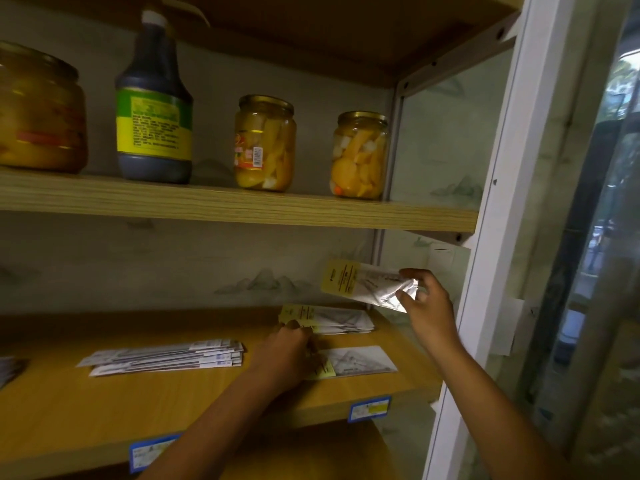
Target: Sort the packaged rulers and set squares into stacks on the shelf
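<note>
Right hand [427, 303] pinches set-square pack [363, 284] aloft near shelf's right edge; left hand [285, 355] grips yellow-tagged pack [294, 317].

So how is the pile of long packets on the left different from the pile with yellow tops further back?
The ruler stack is made of long, narrow packets with white and blue ends; the set square stack holds shorter, wider packets with yellow header cards. The ruler stack lies untouched near the shelf's middle, while the left hand reaches to the set square stack's yellow end. Both lie flat on the same wooden shelf, in clear packaging.
</note>
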Motion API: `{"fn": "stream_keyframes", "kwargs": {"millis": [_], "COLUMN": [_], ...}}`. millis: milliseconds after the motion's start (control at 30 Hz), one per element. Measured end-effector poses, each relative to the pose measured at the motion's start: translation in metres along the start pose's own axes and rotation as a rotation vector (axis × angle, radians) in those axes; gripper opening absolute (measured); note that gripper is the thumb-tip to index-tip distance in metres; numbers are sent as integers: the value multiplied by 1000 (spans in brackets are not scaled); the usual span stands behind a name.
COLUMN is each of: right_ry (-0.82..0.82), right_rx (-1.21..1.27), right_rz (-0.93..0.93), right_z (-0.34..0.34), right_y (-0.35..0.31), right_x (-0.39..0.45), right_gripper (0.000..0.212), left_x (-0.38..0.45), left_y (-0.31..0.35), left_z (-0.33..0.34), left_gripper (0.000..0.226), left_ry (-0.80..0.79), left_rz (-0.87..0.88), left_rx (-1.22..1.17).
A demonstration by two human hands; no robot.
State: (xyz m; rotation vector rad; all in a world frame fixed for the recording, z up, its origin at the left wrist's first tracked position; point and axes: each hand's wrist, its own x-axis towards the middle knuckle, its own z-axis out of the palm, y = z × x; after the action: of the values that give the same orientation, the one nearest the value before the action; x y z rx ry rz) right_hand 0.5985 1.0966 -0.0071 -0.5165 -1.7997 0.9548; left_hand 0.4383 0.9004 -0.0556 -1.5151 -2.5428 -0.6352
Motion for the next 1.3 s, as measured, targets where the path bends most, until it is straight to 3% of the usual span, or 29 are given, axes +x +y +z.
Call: {"fn": "stream_keyframes", "kwargs": {"millis": [200, 400, 567, 833, 1000, 1067, 1300], "right_ry": [-108, -246, -419, -564, -509, -556, -750], "right_rx": [-38, 99, 119, -181, 116, 130, -188], "right_rz": [19, 213, 262, 107, 235, 250, 73], "right_z": [-4, -1, 4, 9, 8, 8, 22], "right_y": [2, 7, 12, 14, 0, -2, 18], "right_x": [-5, -14, -24, -28, -26, -24, -26], "right_gripper": [30, 21, 18, 17, 18, 19, 18], "left_x": [4, 6, 7, 16, 16, 17, 17], "left_y": [-20, -37, -37, -35, -37, -39, -47], "left_z": [-27, -49, -46, -40, -38, -39, -38], "left_gripper": [27, 32, 30, 29, 27, 27, 29], "left_ry": [-29, 66, 81, 111, 114, 129, 130], "left_rz": [-39, -40, -39, -44, -59, -65, -76], "left_rx": [-8, 27, 42, 70, 52, 50, 22]}}
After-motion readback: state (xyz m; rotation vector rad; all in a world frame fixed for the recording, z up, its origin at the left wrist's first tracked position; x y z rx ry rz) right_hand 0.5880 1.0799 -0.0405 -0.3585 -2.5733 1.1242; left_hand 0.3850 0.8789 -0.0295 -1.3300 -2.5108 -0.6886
